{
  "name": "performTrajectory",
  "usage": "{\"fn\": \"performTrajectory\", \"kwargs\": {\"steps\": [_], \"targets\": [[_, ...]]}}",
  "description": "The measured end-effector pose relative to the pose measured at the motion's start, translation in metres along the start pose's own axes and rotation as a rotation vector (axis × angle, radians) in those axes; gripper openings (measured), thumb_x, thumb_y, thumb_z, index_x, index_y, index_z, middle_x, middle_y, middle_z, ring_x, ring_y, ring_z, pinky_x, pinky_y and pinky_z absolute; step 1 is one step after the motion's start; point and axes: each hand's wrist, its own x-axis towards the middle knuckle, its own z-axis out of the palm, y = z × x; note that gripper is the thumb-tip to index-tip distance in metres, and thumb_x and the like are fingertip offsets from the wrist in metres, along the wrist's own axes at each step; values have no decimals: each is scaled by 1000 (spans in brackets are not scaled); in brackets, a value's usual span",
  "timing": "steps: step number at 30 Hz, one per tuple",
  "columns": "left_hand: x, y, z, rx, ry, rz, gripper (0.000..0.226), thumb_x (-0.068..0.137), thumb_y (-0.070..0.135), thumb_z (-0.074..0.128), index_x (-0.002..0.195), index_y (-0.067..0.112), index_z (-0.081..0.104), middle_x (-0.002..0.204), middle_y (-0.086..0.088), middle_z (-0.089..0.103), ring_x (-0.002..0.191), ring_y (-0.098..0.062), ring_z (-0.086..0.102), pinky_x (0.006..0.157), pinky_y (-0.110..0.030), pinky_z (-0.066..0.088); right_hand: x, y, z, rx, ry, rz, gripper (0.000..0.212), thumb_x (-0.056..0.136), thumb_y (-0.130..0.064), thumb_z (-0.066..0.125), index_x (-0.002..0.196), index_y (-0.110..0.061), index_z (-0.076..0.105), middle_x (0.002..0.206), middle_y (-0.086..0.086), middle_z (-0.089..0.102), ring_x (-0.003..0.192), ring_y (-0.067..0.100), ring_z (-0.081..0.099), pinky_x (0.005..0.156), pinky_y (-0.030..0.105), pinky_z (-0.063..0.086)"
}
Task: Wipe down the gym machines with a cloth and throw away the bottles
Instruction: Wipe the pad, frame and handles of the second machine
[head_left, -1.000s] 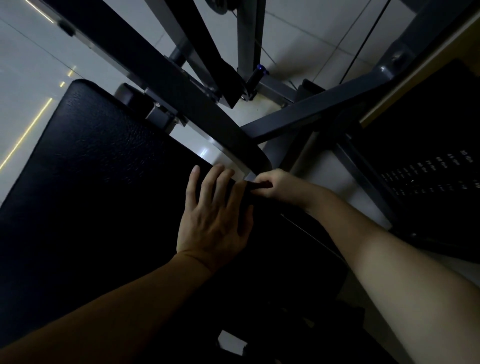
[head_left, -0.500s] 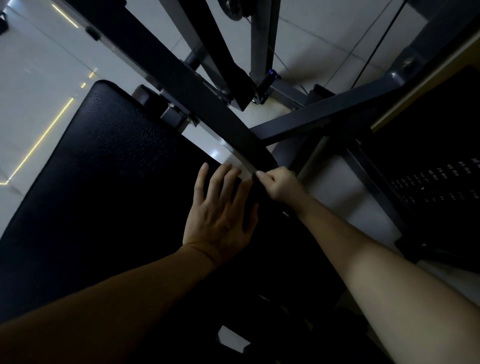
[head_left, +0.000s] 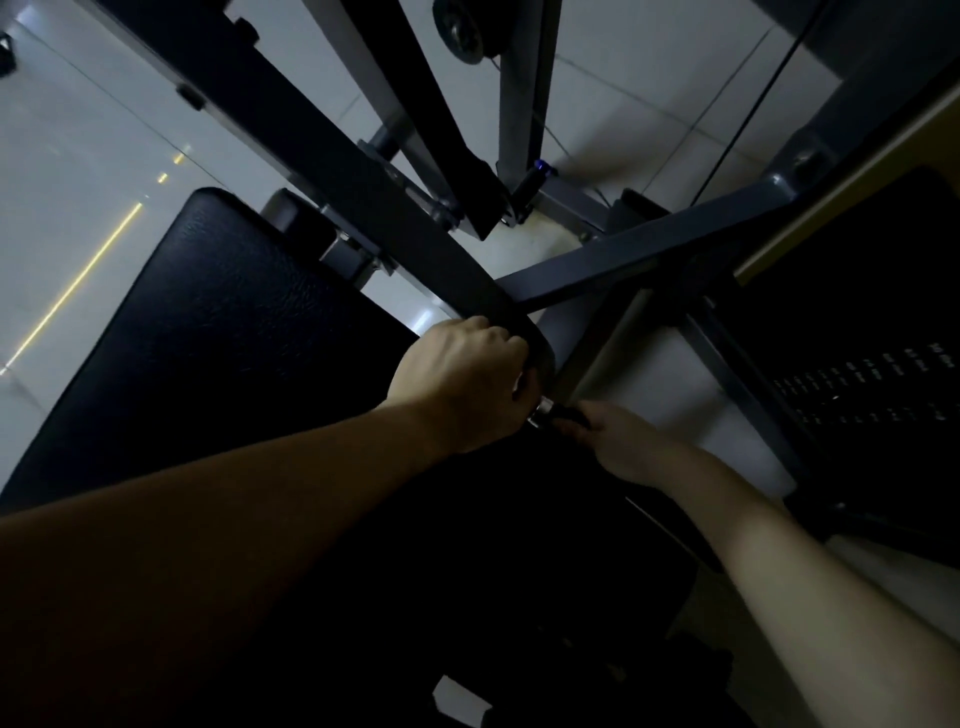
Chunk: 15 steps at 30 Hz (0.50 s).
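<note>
The gym machine's black padded seat (head_left: 208, 338) fills the left and lower part of the dim head view. A dark diagonal frame bar (head_left: 358, 192) runs down to its right edge. My left hand (head_left: 462, 379) has its fingers curled round the lower end of that bar. Just right of it, my right hand (head_left: 623, 444) pinches a small black knob (head_left: 569, 415) with a shiny metal collar, at the seat's edge. No cloth or bottle is in view.
A second grey bar (head_left: 649, 254) crosses to the right toward a black weight stack (head_left: 872, 379) with number labels. Upright posts and a pulley wheel (head_left: 460, 31) stand at the top. Pale floor tiles (head_left: 62, 182) lie to the left. A small white patch (head_left: 460, 696) shows at the bottom.
My left hand lifted off the seat, where it lay flat, and curled round the bar's end. My right hand dropped from the bar's end to the black knob below.
</note>
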Motion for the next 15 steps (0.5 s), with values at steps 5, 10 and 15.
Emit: {"fn": "performTrajectory", "kwargs": {"steps": [5, 10, 15], "targets": [[2, -4, 4, -26, 15, 14, 28, 97, 42, 41, 82, 26, 59, 84, 6, 65, 82, -19, 61, 70, -27, 33, 11, 4, -7, 247, -92, 21, 27, 96, -42, 60, 87, -19, 69, 74, -3, 66, 64, 4, 58, 60, 23, 43], [1, -3, 7, -24, -15, 16, 29, 97, 42, 41, 88, 25, 64, 85, 5, 64, 84, -20, 60, 71, -28, 35, 20, 8, -5, 131, -7, 88, 40, 94, -45, 60, 71, -13, 65, 59, -5, 57, 49, 0, 46, 51, 22, 36], [1, -2, 7, -4, -4, 17, 24, 95, 41, 39, 79, 28, 51, 82, 6, 61, 81, -21, 58, 70, -28, 32, 3, 7, -8, 264, -7, 47, 18, 95, -26, 65, 90, -10, 71, 72, -3, 65, 56, -4, 55, 57, 18, 41]]}}
